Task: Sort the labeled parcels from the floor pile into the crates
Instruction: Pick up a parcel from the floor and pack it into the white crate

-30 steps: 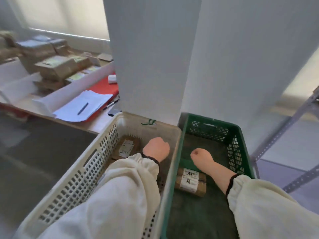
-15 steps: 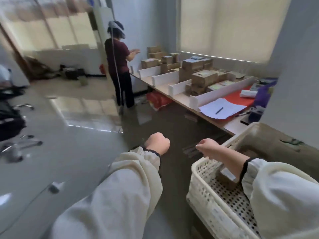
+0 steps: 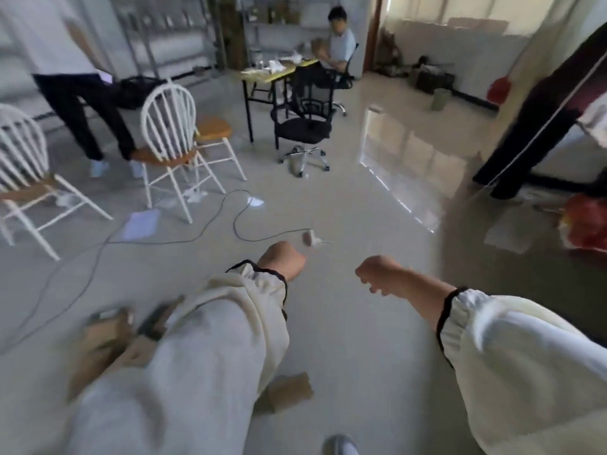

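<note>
Fingers of the right hand point(image 3: 377, 274) are curling inward, gripping nothing. The left hand point(image 3: 282, 261) is showing only its back, knuckles tucked into a fist and seemingly empty. Both are hanging above the tiled floor point(image 3: 361, 339). A small cardboard parcel point(image 3: 290, 389) is peeking out beneath the left sleeve point(image 3: 197, 356), with the blurred parcel pile point(image 3: 101, 339) lying to its left. They are looking stiff and probably light, so pinching opposite edges should be enough. Labels are smearing past reading, the sleeve is hiding much of the pile, and no crates are showing.

Hands point(image 3: 282, 262) left crates, now over floor point(image 3: 361, 356) near parcels point(image 3: 290, 389).
</note>
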Demonstrator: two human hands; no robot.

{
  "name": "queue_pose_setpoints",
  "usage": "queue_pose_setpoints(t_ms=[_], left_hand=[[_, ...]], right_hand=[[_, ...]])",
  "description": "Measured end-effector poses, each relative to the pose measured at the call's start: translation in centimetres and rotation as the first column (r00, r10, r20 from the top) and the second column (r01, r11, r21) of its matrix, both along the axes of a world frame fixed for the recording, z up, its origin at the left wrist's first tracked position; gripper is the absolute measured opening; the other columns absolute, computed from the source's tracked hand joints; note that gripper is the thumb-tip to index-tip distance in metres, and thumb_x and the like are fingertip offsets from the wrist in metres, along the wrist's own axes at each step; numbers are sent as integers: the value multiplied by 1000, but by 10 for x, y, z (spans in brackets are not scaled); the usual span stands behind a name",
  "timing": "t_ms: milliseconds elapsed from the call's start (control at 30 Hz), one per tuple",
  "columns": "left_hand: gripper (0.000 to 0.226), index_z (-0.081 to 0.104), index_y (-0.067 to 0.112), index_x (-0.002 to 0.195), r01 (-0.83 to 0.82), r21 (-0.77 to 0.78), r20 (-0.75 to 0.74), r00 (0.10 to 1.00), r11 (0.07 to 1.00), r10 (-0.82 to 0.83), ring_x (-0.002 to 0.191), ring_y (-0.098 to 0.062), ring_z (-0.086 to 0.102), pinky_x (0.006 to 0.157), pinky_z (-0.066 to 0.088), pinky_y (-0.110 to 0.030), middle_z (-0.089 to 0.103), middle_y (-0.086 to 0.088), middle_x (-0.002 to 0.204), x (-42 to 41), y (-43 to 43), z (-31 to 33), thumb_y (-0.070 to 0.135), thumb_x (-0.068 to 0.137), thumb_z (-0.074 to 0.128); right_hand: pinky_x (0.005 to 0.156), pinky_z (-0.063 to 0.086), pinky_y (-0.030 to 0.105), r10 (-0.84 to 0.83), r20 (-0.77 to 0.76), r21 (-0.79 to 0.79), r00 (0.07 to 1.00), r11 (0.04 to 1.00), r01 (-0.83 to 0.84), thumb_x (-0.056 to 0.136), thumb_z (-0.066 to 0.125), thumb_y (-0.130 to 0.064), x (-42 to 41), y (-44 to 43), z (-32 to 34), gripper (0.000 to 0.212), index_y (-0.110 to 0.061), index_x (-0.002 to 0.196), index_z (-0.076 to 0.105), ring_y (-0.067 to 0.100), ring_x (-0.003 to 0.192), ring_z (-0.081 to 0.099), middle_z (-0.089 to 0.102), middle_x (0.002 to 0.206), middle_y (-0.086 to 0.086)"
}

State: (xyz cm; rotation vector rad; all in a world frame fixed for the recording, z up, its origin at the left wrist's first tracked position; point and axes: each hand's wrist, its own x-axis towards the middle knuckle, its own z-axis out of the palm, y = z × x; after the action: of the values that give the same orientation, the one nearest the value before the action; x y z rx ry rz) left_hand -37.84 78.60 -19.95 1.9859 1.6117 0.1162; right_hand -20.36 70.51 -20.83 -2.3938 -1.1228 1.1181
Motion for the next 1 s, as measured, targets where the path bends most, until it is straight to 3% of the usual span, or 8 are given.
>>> queue_pose_setpoints(t_ms=[233, 400, 500, 600, 733, 833, 900, 1000], left_hand=[[33, 62, 2, 110, -350, -97, -88, 935, 932, 342, 110, -35, 58, 90, 45, -35, 63, -17, 116, -73, 28, -81, 25, 93, 46], [29, 58, 10, 106, -381, -194, -183, 920, 904, 348, 99, -33, 59, 79, 43, -33, 64, -14, 107, -98, 22, -189, 23, 86, 42], [28, 60, 7, 103, -346, -267, -257, 925, 899, 279, 98, -31, 60, 80, 46, -33, 64, -12, 106, -107, 34, -269, 24, 90, 42], [26, 57, 8, 104, -324, -320, -282, 930, 890, 237, 100, -28, 57, 81, 43, -33, 61, -9, 108, -106, 50, -367, 22, 91, 39], [16, 51, 12, 92, -331, -392, -271, 933, 858, 237, 89, -25, 52, 76, 40, -31, 55, -7, 99, -98, 66, -522, 21, 90, 38], [18, 50, 14, 90, -310, -414, -267, 940, 856, 212, 86, -24, 51, 73, 39, -30, 53, -4, 94, -91, 71, -638, 27, 92, 37], [27, 55, 13, 93, -264, -441, -260, 952, 858, 160, 87, -25, 54, 73, 42, -31, 58, -6, 97, -92, 73, -708, 34, 93, 38], [41, 60, 9, 106, -231, -576, -176, 972, 784, 157, 88, -29, 64, 71, 51, -31, 63, -11, 102, -98, 74, -784, 43, 94, 40]], right_hand=[[50, 32, 22, 342, -73, -159, 937, 923, -350, 94, 44, -15, -50, 95, -76, 11, -8, 92, 53, 16, 57, 47, 54, 87, 8], [48, 32, 22, 475, -104, -316, 874, 817, -482, 93, 42, -15, -66, 123, -181, 15, -5, 90, 53, 24, 65, 50, 58, 91, 12], [49, 32, 22, 518, -96, -393, 850, 765, -511, 92, 41, -15, -65, 136, -265, 15, -6, 83, 51, 21, 61, 48, 57, 89, 11], [49, 31, 21, 485, -70, -415, 871, 780, -468, 91, 43, -15, -58, 154, -366, 22, -10, 70, 45, 21, 63, 47, 54, 87, 9], [59, 36, 24, 490, -63, -425, 869, 775, -468, 93, 44, -16, -52, 173, -525, 24, -8, 70, 46, 23, 70, 48, 53, 85, 10], [51, 31, 22, 473, -56, -445, 879, 777, -446, 90, 42, -13, -41, 177, -645, 26, -10, 65, 42, 21, 64, 45, 48, 72, 6], [51, 30, 21, 449, -82, -496, 890, 756, -427, 92, 43, -21, -34, 173, -712, 22, -10, 72, 45, 20, 61, 43, 46, 74, 4], [58, 41, 26, 366, -210, -602, 906, 682, -415, 94, 39, -48, -22, 162, -787, 42, -12, 113, 50, 22, 65, 49, 53, 92, 7]])
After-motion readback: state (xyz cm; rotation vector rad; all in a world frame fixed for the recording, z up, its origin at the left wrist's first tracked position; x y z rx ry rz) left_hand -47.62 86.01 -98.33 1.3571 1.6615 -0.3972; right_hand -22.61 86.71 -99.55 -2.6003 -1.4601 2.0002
